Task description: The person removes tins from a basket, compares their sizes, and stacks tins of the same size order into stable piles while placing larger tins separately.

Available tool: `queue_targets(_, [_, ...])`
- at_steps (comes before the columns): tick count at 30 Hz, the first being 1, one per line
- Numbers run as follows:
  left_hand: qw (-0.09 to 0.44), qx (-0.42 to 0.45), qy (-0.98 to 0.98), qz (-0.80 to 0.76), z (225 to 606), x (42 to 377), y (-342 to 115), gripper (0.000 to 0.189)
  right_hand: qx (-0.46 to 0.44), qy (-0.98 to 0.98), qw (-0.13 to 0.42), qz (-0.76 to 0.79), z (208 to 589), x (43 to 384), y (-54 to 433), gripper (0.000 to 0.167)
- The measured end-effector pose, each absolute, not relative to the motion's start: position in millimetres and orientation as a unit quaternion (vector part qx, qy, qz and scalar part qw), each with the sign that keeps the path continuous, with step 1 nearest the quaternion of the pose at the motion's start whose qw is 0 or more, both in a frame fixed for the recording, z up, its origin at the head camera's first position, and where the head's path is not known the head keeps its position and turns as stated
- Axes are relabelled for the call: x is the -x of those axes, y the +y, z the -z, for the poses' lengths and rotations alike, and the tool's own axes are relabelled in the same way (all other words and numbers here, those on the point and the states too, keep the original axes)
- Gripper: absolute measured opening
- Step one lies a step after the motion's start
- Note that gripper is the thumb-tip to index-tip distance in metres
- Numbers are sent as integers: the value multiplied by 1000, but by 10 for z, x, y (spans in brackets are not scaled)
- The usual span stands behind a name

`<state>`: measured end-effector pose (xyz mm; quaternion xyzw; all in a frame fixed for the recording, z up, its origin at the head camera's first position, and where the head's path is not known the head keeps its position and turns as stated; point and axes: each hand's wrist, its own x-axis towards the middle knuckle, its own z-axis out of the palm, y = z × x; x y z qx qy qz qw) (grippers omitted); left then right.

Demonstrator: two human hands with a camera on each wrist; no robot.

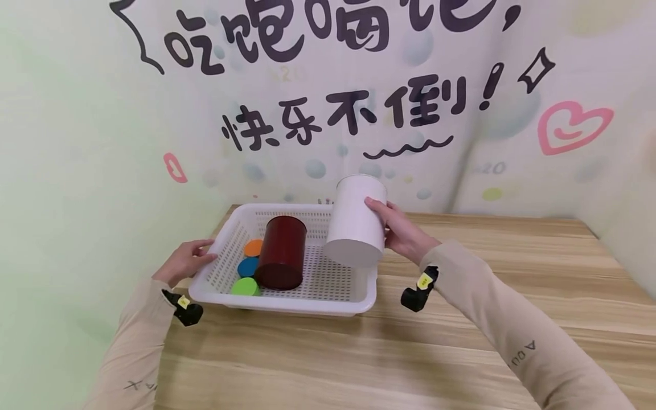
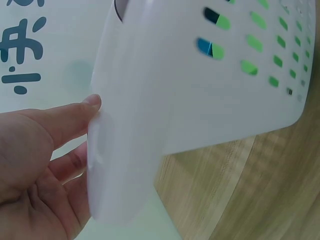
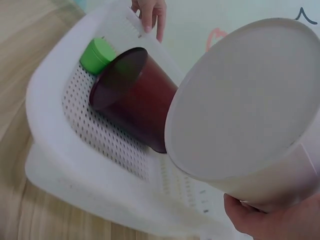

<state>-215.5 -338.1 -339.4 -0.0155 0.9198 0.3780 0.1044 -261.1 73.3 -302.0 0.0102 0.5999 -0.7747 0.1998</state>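
Observation:
A white cylindrical canister [image 1: 352, 216] tilts above the right part of a white perforated plastic basket [image 1: 287, 306]. My right hand [image 1: 408, 232] grips the canister from its right side, thumb along the wall; in the right wrist view its pale flat end [image 3: 245, 100] faces the camera. Inside the basket a dark red canister [image 1: 284, 245] stands or leans near the middle. Along its left are small round pieces: orange [image 1: 253, 247], blue [image 1: 247, 267] and green [image 1: 246, 286]. My left hand [image 2: 45, 155] holds the basket's left rim, thumb and curled fingers at its edge.
Under the basket is a wood-grain table [image 1: 307, 364], which extends to the right. A printed wall sheet [image 1: 318, 97] with large dark characters rises close behind the basket. Pale walls stand at the left and right.

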Motion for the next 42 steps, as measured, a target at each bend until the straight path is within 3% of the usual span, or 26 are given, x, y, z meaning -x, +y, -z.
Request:
queue_targets(11, [99, 24, 921, -377, 3428, 2150, -3408, 61, -32, 605, 113, 788, 2930, 2565, 1361, 84])
queue_targets(22, [94, 19, 919, -382, 3425, 2139, -3395, 60, -75, 721, -5, 689, 3270, 2427, 2138, 99])
queue_targets(30, [94, 16, 919, -382, 3442, 2154, -3415, 60, -100, 811, -135, 561, 3575, 2490, 2507, 94])
queue_targets(42, [87, 18, 920, -381, 3436, 2139, -3415, 59, -129, 841, -248, 463, 3867, 2645, 2839, 96])
